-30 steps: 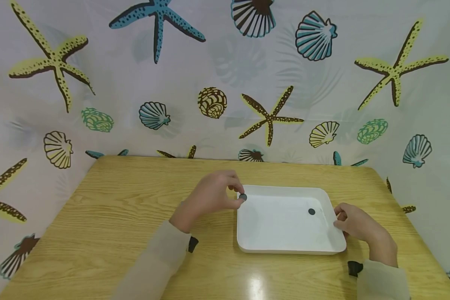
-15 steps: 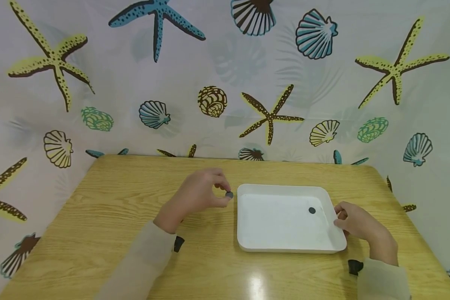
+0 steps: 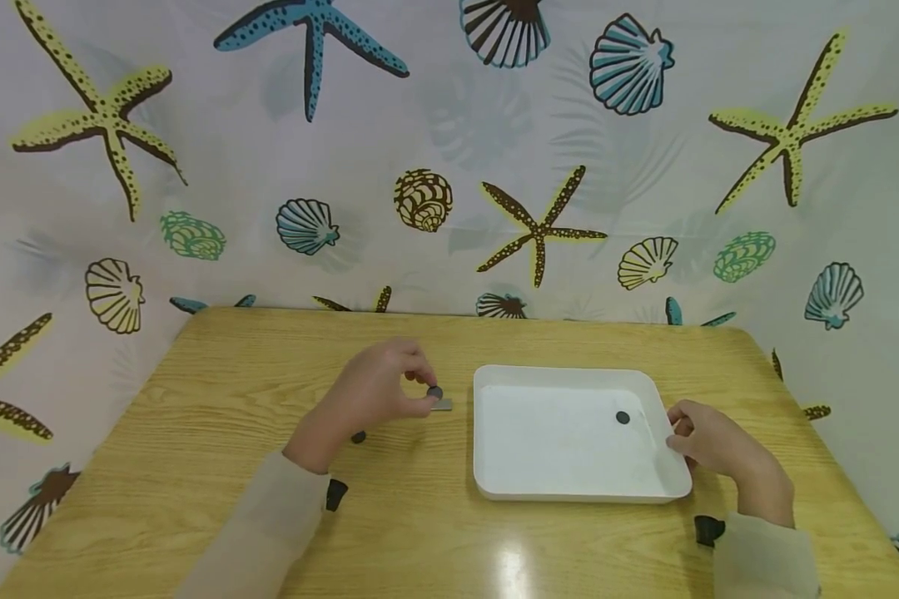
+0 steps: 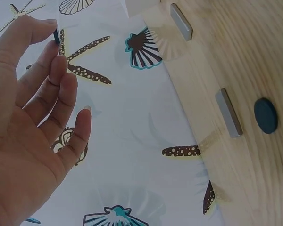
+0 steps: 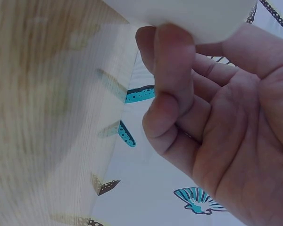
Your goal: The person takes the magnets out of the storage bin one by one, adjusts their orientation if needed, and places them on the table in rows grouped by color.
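My left hand [image 3: 374, 384] pinches a small dark round disc [image 3: 434, 393] between thumb and fingertips, above the table left of the white tray [image 3: 562, 373]. In the left wrist view the held disc [image 4: 56, 36] shows edge-on. Close beside that hand a flat grey bar [image 3: 442, 405] lies on the wood, partly covered by the fingers. My right hand [image 3: 717, 445] grips the tray's right wall, its fingers bent against the underside in the right wrist view. Another dark disc [image 3: 623, 418] lies inside the tray, towards the right.
A second loose dark disc [image 3: 358, 437] lies under the left wrist. The left wrist view shows two grey bars, one nearer the disc [image 4: 229, 113] and one farther off [image 4: 181, 22]. A patterned shell-and-starfish cloth [image 3: 374, 274] stands behind the wooden table [image 3: 225, 399].
My left hand has moved left, away from the tray's upper left corner, with the disc still pinched. A grey bar and a loose disc have come into sight. The right hand stays put.
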Action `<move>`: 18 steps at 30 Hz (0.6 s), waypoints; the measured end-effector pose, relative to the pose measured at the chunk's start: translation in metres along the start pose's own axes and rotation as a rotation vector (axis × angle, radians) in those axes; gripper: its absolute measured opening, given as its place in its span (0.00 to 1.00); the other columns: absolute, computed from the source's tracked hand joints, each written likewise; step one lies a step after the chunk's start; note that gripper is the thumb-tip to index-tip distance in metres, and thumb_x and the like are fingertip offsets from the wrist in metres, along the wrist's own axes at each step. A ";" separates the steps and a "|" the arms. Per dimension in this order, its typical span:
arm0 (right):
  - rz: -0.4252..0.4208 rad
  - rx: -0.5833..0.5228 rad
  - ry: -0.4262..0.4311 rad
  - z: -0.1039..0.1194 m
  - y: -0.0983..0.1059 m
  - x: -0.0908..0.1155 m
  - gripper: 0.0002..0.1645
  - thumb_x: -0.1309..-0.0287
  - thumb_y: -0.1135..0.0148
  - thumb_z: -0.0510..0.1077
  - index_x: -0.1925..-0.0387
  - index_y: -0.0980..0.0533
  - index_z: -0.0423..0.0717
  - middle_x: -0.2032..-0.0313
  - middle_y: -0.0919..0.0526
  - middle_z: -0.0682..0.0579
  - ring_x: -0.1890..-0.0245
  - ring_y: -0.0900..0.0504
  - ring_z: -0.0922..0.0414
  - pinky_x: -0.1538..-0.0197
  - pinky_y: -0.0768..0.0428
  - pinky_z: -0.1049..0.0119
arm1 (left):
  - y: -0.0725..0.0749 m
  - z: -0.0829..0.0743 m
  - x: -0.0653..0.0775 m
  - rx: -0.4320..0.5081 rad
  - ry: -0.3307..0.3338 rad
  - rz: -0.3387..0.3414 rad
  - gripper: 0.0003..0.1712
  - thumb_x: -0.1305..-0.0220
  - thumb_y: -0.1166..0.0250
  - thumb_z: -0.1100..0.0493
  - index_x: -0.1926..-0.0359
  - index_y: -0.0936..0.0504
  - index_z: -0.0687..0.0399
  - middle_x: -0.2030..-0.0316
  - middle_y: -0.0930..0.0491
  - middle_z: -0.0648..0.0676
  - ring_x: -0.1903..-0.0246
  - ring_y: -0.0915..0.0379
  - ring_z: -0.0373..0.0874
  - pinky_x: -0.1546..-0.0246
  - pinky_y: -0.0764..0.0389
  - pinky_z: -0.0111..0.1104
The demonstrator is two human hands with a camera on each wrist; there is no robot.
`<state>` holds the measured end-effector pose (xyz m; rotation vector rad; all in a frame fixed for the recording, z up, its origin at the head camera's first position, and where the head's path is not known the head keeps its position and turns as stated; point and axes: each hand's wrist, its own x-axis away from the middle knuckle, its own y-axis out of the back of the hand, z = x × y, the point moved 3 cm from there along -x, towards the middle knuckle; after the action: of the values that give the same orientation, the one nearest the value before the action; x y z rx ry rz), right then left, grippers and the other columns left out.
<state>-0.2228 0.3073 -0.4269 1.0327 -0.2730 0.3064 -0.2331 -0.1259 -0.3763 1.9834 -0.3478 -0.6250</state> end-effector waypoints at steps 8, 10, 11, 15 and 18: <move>-0.002 -0.005 0.011 0.000 0.001 0.000 0.20 0.30 0.42 0.36 0.42 0.30 0.29 0.60 0.20 0.41 0.68 0.19 0.55 0.60 0.18 0.61 | -0.004 0.010 0.009 0.007 0.053 0.020 0.04 0.46 0.22 0.55 0.70 0.11 0.45 0.69 0.21 0.42 0.68 0.26 0.38 0.66 0.25 0.29; -0.003 -0.009 0.016 0.000 0.001 0.001 0.19 0.30 0.42 0.36 0.42 0.30 0.29 0.60 0.20 0.41 0.68 0.20 0.55 0.60 0.17 0.61 | -0.005 0.013 0.011 0.003 0.059 0.023 0.05 0.46 0.22 0.55 0.70 0.11 0.44 0.69 0.22 0.42 0.69 0.28 0.36 0.66 0.26 0.29; -0.004 -0.010 0.018 0.001 0.001 0.001 0.19 0.30 0.42 0.36 0.43 0.30 0.29 0.60 0.20 0.41 0.68 0.20 0.55 0.60 0.17 0.61 | -0.006 0.014 0.013 0.006 0.060 0.025 0.05 0.46 0.22 0.55 0.70 0.11 0.44 0.69 0.22 0.42 0.69 0.28 0.36 0.67 0.26 0.29; -0.004 -0.007 0.020 0.001 0.001 0.002 0.19 0.30 0.42 0.36 0.43 0.30 0.29 0.60 0.20 0.41 0.69 0.19 0.55 0.60 0.17 0.61 | -0.009 0.019 0.018 0.008 0.051 0.032 0.05 0.46 0.22 0.56 0.71 0.11 0.44 0.70 0.21 0.44 0.70 0.27 0.37 0.68 0.26 0.28; -0.004 -0.003 0.013 0.001 0.001 0.001 0.20 0.30 0.42 0.36 0.42 0.30 0.29 0.60 0.20 0.41 0.68 0.19 0.55 0.60 0.17 0.61 | -0.011 0.023 0.023 0.009 0.065 0.057 0.04 0.45 0.22 0.55 0.71 0.11 0.45 0.70 0.21 0.47 0.69 0.25 0.39 0.67 0.25 0.28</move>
<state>-0.2221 0.3070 -0.4248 1.0276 -0.2598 0.3093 -0.2271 -0.1487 -0.4014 1.9905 -0.3669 -0.5224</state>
